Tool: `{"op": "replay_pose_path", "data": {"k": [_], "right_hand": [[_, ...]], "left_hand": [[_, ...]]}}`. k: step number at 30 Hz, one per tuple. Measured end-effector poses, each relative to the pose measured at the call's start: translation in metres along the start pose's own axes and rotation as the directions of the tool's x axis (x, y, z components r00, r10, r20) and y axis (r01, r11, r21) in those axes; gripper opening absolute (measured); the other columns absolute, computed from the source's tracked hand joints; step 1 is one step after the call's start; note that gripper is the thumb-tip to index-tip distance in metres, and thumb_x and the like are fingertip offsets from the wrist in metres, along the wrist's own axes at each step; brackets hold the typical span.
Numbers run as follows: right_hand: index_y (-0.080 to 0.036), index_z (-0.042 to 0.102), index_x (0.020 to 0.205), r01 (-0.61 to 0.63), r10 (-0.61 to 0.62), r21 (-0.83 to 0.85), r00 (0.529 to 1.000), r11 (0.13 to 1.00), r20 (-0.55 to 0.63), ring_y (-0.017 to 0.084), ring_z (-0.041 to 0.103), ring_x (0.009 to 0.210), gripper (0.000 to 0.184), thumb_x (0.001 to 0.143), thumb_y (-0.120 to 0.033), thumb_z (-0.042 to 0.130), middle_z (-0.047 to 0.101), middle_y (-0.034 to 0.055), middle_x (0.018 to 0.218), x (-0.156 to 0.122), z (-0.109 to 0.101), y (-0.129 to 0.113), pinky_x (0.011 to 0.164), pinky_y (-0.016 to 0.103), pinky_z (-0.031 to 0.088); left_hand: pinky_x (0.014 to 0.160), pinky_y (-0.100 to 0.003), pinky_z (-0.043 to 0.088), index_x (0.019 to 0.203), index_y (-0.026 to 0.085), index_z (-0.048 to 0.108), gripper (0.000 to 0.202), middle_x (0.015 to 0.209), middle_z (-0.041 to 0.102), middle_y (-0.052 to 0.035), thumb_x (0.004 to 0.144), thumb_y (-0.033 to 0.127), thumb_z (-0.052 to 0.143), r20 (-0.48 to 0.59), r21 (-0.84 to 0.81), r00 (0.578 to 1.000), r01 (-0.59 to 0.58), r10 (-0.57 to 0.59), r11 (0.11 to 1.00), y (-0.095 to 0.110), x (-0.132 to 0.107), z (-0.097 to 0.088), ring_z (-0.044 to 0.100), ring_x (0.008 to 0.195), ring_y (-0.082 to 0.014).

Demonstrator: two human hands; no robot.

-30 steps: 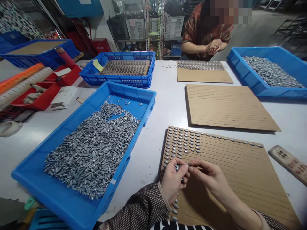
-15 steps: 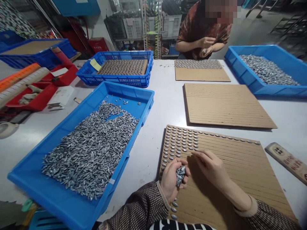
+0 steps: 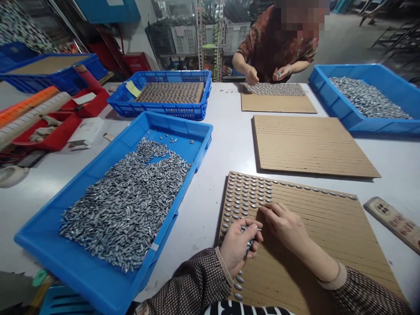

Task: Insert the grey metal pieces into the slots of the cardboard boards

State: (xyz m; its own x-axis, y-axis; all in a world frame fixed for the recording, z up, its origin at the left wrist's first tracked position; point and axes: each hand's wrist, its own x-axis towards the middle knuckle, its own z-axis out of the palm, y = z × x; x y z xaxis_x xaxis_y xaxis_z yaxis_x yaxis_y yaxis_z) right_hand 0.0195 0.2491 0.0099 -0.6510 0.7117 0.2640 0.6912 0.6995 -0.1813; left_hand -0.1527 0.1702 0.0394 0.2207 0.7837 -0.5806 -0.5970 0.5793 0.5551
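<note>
My left hand [image 3: 239,246] is closed around a handful of small grey spindle-shaped metal pieces [image 3: 250,243], its thumb lying over them. One piece pokes out by the thumb tip. Beneath both hands lies a slotted cardboard sheet [image 3: 324,232]. Rows of the same metal pieces [image 3: 247,192] sit in its upper left part, with a single line along the far edge and several down the left edge. My right hand [image 3: 285,223] is above the sheet, just right of my left hand, fingertips pinched together by the row ends. What they hold, if anything, is hidden.
A blue tray [image 3: 179,221] of loose metal pieces stands left. Beyond my sheet lie another slotted cardboard sheet [image 3: 311,144] and a blue basket [image 3: 193,113]. A co-worker [image 3: 272,48] sits opposite at a partly filled sheet [image 3: 278,104]. A marked wooden block [image 3: 393,221] lies right.
My right hand has moved slightly left, closer to my left hand. My left thumb has come over the handful. Across the table, the co-worker's hands have parted, one reaching down to their sheet.
</note>
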Motion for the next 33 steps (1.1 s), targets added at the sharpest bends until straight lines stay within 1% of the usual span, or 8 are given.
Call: {"op": "replay_pose_path", "data": {"k": [4, 7, 11, 14, 16, 23, 27, 33], "right_hand": [[-0.019, 0.067, 0.099, -0.159, 0.177, 0.343, 0.984, 0.926, -0.020, 0.017, 0.063, 0.081, 0.020, 0.093, -0.024, 0.048, 0.068, 0.0080, 0.093, -0.002, -0.014, -0.009, 0.070, 0.028, 0.050], [-0.020, 0.067, 0.096, -0.336, 0.241, 0.669, 0.942, 0.663, 0.234, 0.015, 0.062, 0.070, 0.022, 0.092, -0.036, 0.052, 0.069, 0.0048, 0.084, -0.004, -0.030, -0.023, 0.061, 0.026, 0.050], [-0.018, 0.068, 0.088, -0.459, 0.201, 0.812, 0.889, 0.360, 0.413, 0.016, 0.063, 0.074, 0.025, 0.090, -0.040, 0.055, 0.069, 0.0044, 0.080, -0.006, -0.039, -0.037, 0.068, 0.028, 0.053], [-0.018, 0.068, 0.086, -0.471, 0.206, 0.830, 0.881, 0.299, 0.426, 0.016, 0.064, 0.072, 0.024, 0.089, -0.039, 0.057, 0.069, 0.0041, 0.079, -0.010, -0.040, -0.038, 0.066, 0.028, 0.052], [-0.019, 0.068, 0.086, -0.436, 0.200, 0.823, 0.900, 0.364, 0.388, 0.016, 0.063, 0.071, 0.023, 0.089, -0.038, 0.056, 0.069, 0.0037, 0.078, -0.014, -0.040, -0.032, 0.065, 0.027, 0.052], [-0.022, 0.067, 0.096, -0.179, 0.231, 0.512, 0.972, 0.840, -0.037, 0.018, 0.064, 0.082, 0.015, 0.091, -0.027, 0.053, 0.068, 0.0072, 0.091, -0.022, -0.015, 0.012, 0.072, 0.030, 0.053], [-0.021, 0.068, 0.098, -0.098, 0.144, 0.338, 0.983, 0.936, -0.113, 0.017, 0.064, 0.082, 0.020, 0.093, -0.022, 0.049, 0.068, 0.0070, 0.091, -0.020, 0.004, 0.025, 0.073, 0.028, 0.053], [-0.019, 0.067, 0.101, -0.010, 0.019, 0.124, 0.997, 0.992, -0.071, 0.016, 0.062, 0.082, 0.024, 0.094, -0.017, 0.044, 0.067, 0.0081, 0.092, -0.020, 0.003, 0.029, 0.073, 0.026, 0.050]], "left_hand": [[0.040, -0.017, 0.018, 0.095, 0.019, 0.048, 0.037, 0.068, 0.055, 0.0034, 0.075, 0.041, 0.070, -0.007, -0.048, 0.999, -0.033, 0.033, 0.998, 0.001, -0.001, 0.001, 0.041, 0.047, -0.0039], [0.040, -0.017, 0.017, 0.090, 0.020, 0.045, 0.039, 0.065, 0.055, 0.0042, 0.073, 0.043, 0.072, 0.003, -0.043, 0.999, -0.046, 0.046, 0.998, 0.001, 0.000, 0.001, 0.040, 0.046, -0.0039], [0.040, -0.016, 0.018, 0.087, 0.020, 0.045, 0.042, 0.062, 0.055, 0.0046, 0.072, 0.048, 0.072, 0.004, 0.016, 0.998, -0.058, 0.058, 0.998, -0.002, 0.000, 0.000, 0.039, 0.044, -0.0037], [0.039, -0.017, 0.018, 0.086, 0.020, 0.045, 0.042, 0.061, 0.054, 0.0050, 0.071, 0.048, 0.072, 0.018, 0.064, 0.999, -0.043, 0.042, 0.997, -0.004, 0.001, 0.000, 0.039, 0.042, -0.0036], [0.039, -0.016, 0.018, 0.086, 0.020, 0.044, 0.042, 0.061, 0.054, 0.0053, 0.070, 0.047, 0.073, 0.013, 0.086, 1.000, -0.027, 0.026, 0.996, -0.005, 0.001, 0.001, 0.039, 0.042, -0.0036], [0.037, -0.017, 0.017, 0.095, 0.018, 0.048, 0.025, 0.066, 0.058, 0.0004, 0.080, 0.037, 0.050, -0.012, -0.032, 1.000, 0.025, -0.025, 0.999, -0.002, 0.000, 0.005, 0.042, 0.044, -0.0064], [0.037, -0.017, 0.017, 0.096, 0.020, 0.044, 0.022, 0.065, 0.058, 0.0011, 0.075, 0.026, 0.048, -0.037, -0.026, 0.998, 0.041, -0.042, 0.999, -0.001, -0.001, 0.006, 0.042, 0.044, -0.0070], [0.037, -0.017, 0.018, 0.092, 0.020, 0.044, 0.023, 0.070, 0.059, 0.0014, 0.078, 0.032, 0.057, 0.010, 0.053, 0.998, 0.054, -0.055, 0.997, -0.004, -0.001, 0.005, 0.043, 0.046, -0.0056]]}}
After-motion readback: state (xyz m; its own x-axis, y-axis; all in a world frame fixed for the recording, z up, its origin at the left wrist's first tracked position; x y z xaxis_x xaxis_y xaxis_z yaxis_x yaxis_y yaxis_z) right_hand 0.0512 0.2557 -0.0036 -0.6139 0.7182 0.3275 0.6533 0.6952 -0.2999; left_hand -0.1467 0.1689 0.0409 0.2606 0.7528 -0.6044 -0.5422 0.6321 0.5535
